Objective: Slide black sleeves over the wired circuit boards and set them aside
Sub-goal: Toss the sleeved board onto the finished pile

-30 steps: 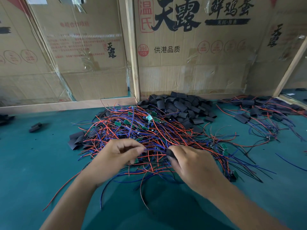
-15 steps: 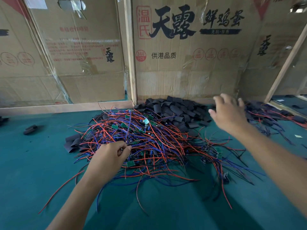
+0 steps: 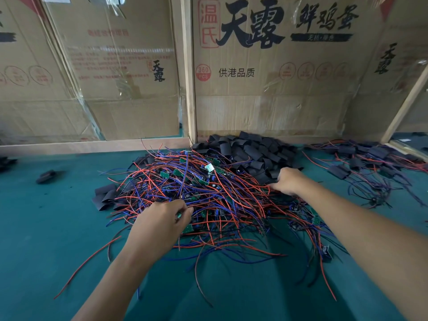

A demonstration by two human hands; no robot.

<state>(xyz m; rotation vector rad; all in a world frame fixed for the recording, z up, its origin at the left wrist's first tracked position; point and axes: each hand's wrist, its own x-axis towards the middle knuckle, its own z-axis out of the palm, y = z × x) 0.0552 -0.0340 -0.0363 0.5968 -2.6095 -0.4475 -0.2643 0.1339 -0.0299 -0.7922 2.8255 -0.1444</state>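
Both hands (image 3: 162, 218) (perhaps pinching) amid wired boards (image 3: 208, 181)

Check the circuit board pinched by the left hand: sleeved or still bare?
Bare. The green circuit board shows uncovered between the left hand's fingertips, with no black sleeve over it.

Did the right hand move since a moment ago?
Yes. The right hand came back from the finished pile on the right, down to the near edge of the sleeve pile.

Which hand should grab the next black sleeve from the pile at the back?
Right. The right hand already sits at the edge of the loose black sleeve pile; the left hand pinches a small green circuit board.
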